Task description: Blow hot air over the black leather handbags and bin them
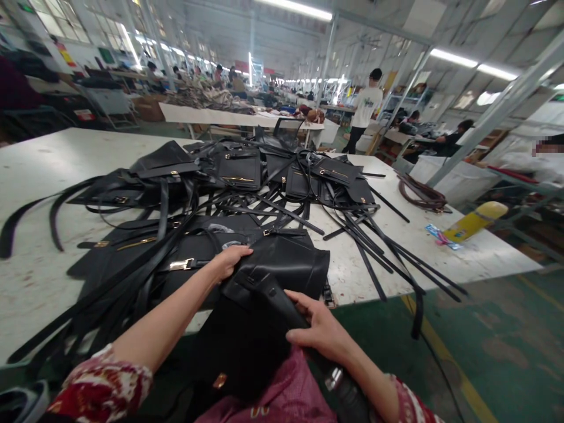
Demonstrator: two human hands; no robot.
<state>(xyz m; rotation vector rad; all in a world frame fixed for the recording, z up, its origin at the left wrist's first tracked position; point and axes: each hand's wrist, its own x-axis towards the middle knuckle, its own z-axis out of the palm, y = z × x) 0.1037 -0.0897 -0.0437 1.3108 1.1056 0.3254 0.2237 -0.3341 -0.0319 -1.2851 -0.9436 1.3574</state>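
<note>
A black leather bag (282,264) lies over the near table edge and hangs down toward my lap. My left hand (230,261) is closed on the bag's upper left edge, thumb on top. Lower right, my right hand (319,323) pinches a wide black strap (282,302) between thumb and fingers, and the strap runs across the bag. A gold clasp (220,380) shows low on the dark leather in front of me. Beside my left forearm, another black bag (145,247) with a gold buckle and zip lies among loose straps.
Several black bags (240,167) with trailing straps are heaped across the white table (39,170). Straps overhang its right edge. A yellow bottle (478,222) and a coil of brown straps (422,192) sit at the right. Beyond, a person (366,108) stands near other worktables.
</note>
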